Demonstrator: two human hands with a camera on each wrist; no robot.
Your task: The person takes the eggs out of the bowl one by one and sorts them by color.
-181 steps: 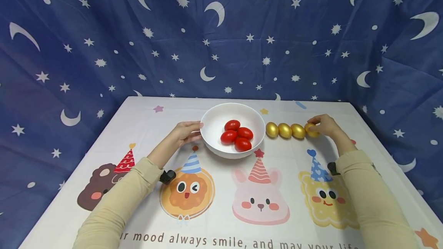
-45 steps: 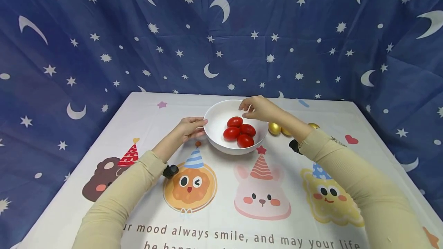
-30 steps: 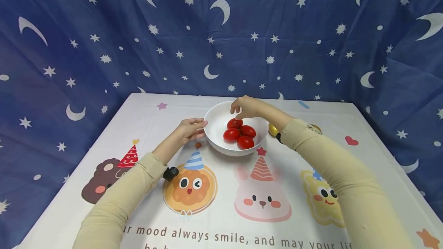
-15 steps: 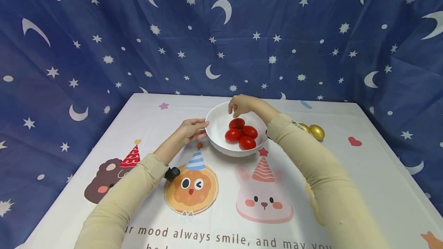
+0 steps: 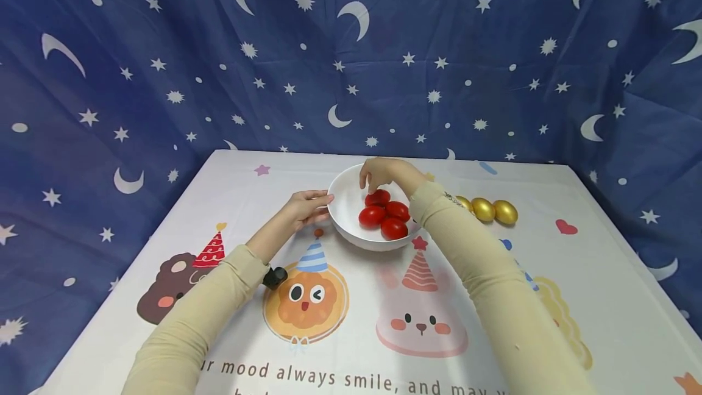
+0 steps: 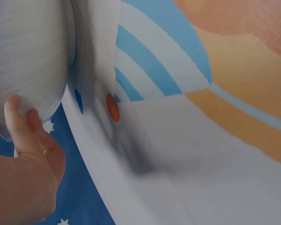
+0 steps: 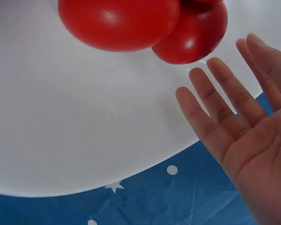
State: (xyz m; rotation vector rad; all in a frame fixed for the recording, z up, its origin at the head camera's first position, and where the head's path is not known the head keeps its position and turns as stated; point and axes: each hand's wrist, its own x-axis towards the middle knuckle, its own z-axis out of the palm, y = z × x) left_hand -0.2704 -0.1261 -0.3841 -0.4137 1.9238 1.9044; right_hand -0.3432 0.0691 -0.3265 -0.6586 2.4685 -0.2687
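A white bowl (image 5: 366,243) stands on the table with several glossy red eggs (image 5: 372,217) inside. My left hand (image 5: 301,207) holds the bowl at its left rim; the left wrist view has the fingertips of this hand (image 6: 28,173) against the bowl's outer wall (image 6: 28,61). Over the back of the bowl, my right hand (image 5: 379,170) points down, fingertips right at the rearmost red egg (image 5: 378,199). In the right wrist view that hand (image 7: 257,126) has nearly straight, spread fingers beside the red eggs (image 7: 192,37), with nothing in its grasp.
To the right of the bowl is a row of gold eggs (image 5: 504,212), partly hidden by my right sleeve (image 5: 471,261). A printed cloth (image 5: 340,334) covers the table. Behind the table hangs a blue curtain (image 5: 307,120) with moons and stars.
My right hand has left the gold eggs, crossed leftward over the bowl and lowered to the rearmost red egg. My left hand has stayed on the bowl's rim.
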